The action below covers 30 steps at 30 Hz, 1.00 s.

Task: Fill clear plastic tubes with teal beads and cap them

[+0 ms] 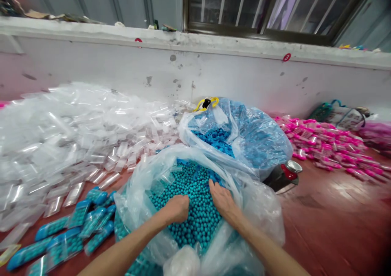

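Note:
A large clear plastic bag (pixel 136 176) stands open before me, filled with teal beads (pixel 198 227). My left hand (pixel 179 208) is closed in a fist just over the beads; whatever it may hold is hidden. At the right inner side of the bag, my right hand (pixel 222 198) has its fingers out and slightly apart, with the fingertips at some small blue plastic pieces (pixel 215 177) lying on the beads. A clear plastic sleeve (pixel 165 180) rests on the beads toward the left.
A second bag (pixel 262 139) with blue plastic parts (pixel 215 139) stands behind. Clear empty tubes (pixel 76 133) are heaped left, several bead-filled tubes (pixel 65 243) before them. Pink tubes (pixel 324 141) lie right, past a dark container with a silver lid (pixel 293 166). A wall (pixel 244 76) bounds the back.

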Tool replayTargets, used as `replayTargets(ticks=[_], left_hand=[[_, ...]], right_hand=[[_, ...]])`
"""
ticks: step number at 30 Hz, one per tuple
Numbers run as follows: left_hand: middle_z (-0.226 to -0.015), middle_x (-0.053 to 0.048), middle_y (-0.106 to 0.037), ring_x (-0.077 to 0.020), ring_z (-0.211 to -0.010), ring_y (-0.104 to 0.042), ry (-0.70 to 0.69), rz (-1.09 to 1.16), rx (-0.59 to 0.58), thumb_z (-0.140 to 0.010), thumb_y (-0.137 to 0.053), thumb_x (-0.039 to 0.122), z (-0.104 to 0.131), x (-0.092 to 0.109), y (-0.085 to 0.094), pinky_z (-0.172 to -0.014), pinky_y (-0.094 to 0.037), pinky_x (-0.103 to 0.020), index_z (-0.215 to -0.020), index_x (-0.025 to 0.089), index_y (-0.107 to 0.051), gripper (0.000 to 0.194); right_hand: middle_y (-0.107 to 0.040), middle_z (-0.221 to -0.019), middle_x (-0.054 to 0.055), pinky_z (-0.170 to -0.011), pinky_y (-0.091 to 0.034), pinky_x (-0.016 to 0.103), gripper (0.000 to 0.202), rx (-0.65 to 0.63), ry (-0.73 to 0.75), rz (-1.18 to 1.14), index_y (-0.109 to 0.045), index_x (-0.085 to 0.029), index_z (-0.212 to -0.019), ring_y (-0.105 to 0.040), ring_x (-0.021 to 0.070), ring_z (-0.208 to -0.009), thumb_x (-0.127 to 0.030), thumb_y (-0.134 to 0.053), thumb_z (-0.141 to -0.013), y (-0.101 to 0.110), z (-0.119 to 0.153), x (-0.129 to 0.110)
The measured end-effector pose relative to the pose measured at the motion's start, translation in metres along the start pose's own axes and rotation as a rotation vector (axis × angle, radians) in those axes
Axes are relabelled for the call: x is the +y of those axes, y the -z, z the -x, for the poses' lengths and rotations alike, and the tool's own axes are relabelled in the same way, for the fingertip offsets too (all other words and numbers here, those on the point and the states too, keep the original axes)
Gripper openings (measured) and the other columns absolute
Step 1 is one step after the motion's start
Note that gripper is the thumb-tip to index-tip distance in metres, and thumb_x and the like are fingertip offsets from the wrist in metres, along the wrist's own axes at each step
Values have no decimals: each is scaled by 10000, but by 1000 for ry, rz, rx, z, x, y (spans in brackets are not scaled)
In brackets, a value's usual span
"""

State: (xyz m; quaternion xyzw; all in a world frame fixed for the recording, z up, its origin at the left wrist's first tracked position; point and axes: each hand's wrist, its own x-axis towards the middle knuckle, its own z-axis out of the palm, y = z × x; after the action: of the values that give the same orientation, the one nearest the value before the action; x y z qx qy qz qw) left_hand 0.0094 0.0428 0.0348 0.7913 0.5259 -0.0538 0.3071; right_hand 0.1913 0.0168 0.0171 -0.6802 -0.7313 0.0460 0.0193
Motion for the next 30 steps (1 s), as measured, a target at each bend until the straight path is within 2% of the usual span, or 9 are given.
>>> replayTargets(ticks=[5,8,11,16,19,22,26,30], left_hand=[[-791,-118,-624,-286,-889,-569,47,291,24,-589,-533,127,-34,23,-26,-778,-403,-376,-643,176,-513,75],[-614,-31,-544,-200,-648,-563,74,548,-39,-638,-500,192,-49,25,-34,-613,-431,-319,-641,185,-473,28],[-542,34,-451,-119,-484,-463,52,821,-125,-658,-486,279,-49,19,-34,-489,-384,-251,-645,186,-453,99],[-610,22,-503,-96,-576,-478,-49,1159,-158,-575,-596,357,-34,8,-28,-585,-383,-230,-651,158,-494,236],[-639,11,-530,-96,-592,-481,-58,1259,-134,-568,-634,373,-27,4,-23,-590,-366,-233,-703,144,-526,287],[-667,-1,-561,-108,-605,-499,-43,1299,-106,-577,-647,387,-22,1,-19,-566,-346,-233,-768,139,-541,330],[-641,9,-569,-107,-591,-519,-96,1319,-59,-551,-681,399,-16,2,-16,-583,-358,-236,-759,135,-537,365],[-564,47,-525,-73,-505,-469,-124,1280,30,-565,-673,421,-15,5,-17,-516,-335,-207,-749,144,-511,370]], right_hand=[[-621,-868,78,-702,-384,268,225,-85,16,-121,-558,-173,-890,-569,191,-831,-99,-355,-827,-7,-10,7],[-631,-882,57,-705,-381,243,177,-108,3,-188,-546,-170,-925,-567,178,-857,-166,-425,-797,-11,-12,17],[-632,-899,45,-688,-382,213,240,-121,7,-255,-518,-160,-1006,-570,148,-838,-178,-423,-786,-9,-12,22],[-613,-929,86,-736,-368,234,228,-14,-22,-249,-522,-133,-952,-550,164,-877,-112,-352,-800,0,-8,13],[-628,-864,84,-683,-385,257,338,4,-13,-165,-491,-129,-1063,-572,170,-774,-51,-293,-801,-2,-5,9],[-623,-962,88,-760,-402,298,468,72,51,-112,-395,-167,-1242,-566,190,-878,-44,-291,-803,-9,-2,12],[-594,-1083,87,-881,-391,318,368,109,82,-238,-496,-182,-1184,-518,190,-1032,-177,-310,-866,-14,-1,13],[-610,-1074,92,-878,-410,316,359,116,139,-377,-529,-169,-1166,-543,180,-1005,-220,-320,-878,-5,1,2]])
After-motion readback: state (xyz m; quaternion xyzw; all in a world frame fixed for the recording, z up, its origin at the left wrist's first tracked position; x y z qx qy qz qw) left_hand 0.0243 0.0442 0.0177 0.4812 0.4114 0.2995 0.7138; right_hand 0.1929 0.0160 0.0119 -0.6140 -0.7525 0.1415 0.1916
